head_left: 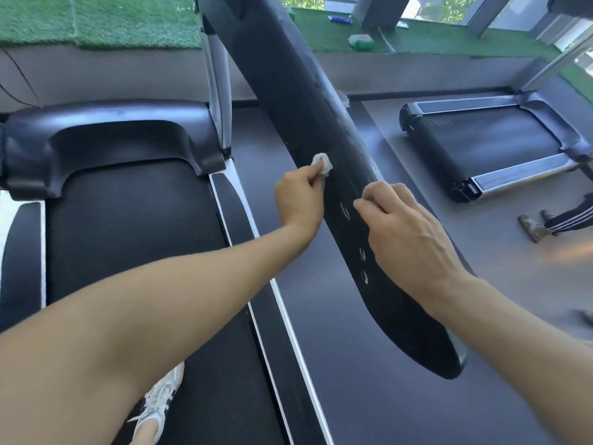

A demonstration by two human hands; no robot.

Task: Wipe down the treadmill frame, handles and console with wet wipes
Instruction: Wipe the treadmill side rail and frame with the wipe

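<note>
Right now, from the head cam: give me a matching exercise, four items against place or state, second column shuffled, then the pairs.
Column one:
1. left hand
2. right hand
3. wet wipe pack
4. second treadmill

Column two:
A. lying on the green turf ledge by the window
B. pinching a crumpled white wipe against the black handrail
C. standing on the grey floor to the right
D. fingers curled on the handrail's far edge, with a bit of white showing under them

Pairs: 1-B, 2-D, 3-A, 4-C
</note>
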